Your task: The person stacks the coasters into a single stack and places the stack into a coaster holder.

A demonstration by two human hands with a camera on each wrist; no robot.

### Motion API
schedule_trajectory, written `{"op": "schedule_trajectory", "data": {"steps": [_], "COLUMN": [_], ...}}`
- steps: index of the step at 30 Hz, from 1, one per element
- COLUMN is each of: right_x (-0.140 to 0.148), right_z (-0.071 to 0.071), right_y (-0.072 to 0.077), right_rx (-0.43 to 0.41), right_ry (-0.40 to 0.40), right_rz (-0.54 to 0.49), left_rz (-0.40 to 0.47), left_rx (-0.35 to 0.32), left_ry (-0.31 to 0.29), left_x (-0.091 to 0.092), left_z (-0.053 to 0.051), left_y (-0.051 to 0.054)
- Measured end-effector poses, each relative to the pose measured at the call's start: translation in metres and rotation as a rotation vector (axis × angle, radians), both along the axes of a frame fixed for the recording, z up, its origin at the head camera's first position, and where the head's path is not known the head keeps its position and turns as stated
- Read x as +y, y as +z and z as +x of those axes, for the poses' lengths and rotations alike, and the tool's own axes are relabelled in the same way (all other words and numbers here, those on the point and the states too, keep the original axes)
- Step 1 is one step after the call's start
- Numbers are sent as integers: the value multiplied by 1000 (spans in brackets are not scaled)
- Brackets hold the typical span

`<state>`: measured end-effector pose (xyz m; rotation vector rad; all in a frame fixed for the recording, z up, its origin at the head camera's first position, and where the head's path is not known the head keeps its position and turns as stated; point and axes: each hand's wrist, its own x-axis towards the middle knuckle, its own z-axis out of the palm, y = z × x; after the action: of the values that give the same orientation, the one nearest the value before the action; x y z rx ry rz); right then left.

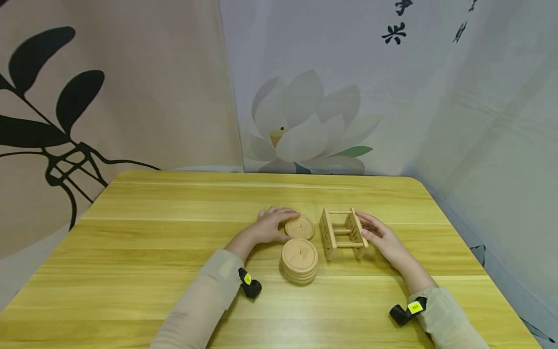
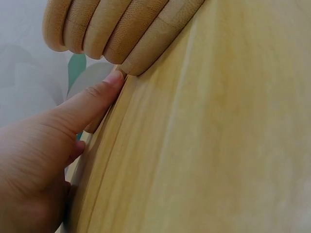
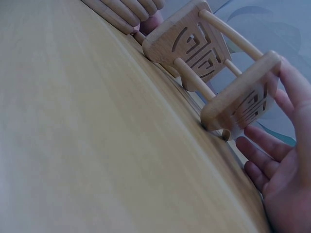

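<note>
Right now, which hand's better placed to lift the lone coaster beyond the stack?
Left, likely. The left hand is at the lone coaster's edge; the right hand is at the rack, on its side away from the coaster.

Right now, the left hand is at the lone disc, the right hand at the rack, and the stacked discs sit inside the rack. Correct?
No: the stacked discs are on the table beside the rack, as the head view shows. The left hand is at the lone disc and the right hand at the rack.
</note>
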<state>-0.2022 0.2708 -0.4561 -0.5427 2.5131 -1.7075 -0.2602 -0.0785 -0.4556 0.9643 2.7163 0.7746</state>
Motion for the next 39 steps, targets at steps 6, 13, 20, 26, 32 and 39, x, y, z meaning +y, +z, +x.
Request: {"op": "schedule_trajectory", "data": {"steps": [6,13,20,26,32,39], "right_x": [1,-1,-1,0,1,1], "right_z": [-1,0,0,0,0,1], "right_y": [-1,0,-1,-1,-1,0], "right_rx": [9,-2,-3,-4,-13,-17], "right_ry": [5,11,6,11,12,7], "right_rz": [-2,-15,-14,-26,-30,-25], "left_rz": [5,36,73,134,227,309], "left_rx": [12,27,44,39,12,-8], "left_ry": [0,13,20,40,75,127], "left_x": [0,-1,-2,-3,-3,-3], "left_z": [0,3,3,3,4,5], "left_y": [0,1,-2,-4,-5,-7]}}
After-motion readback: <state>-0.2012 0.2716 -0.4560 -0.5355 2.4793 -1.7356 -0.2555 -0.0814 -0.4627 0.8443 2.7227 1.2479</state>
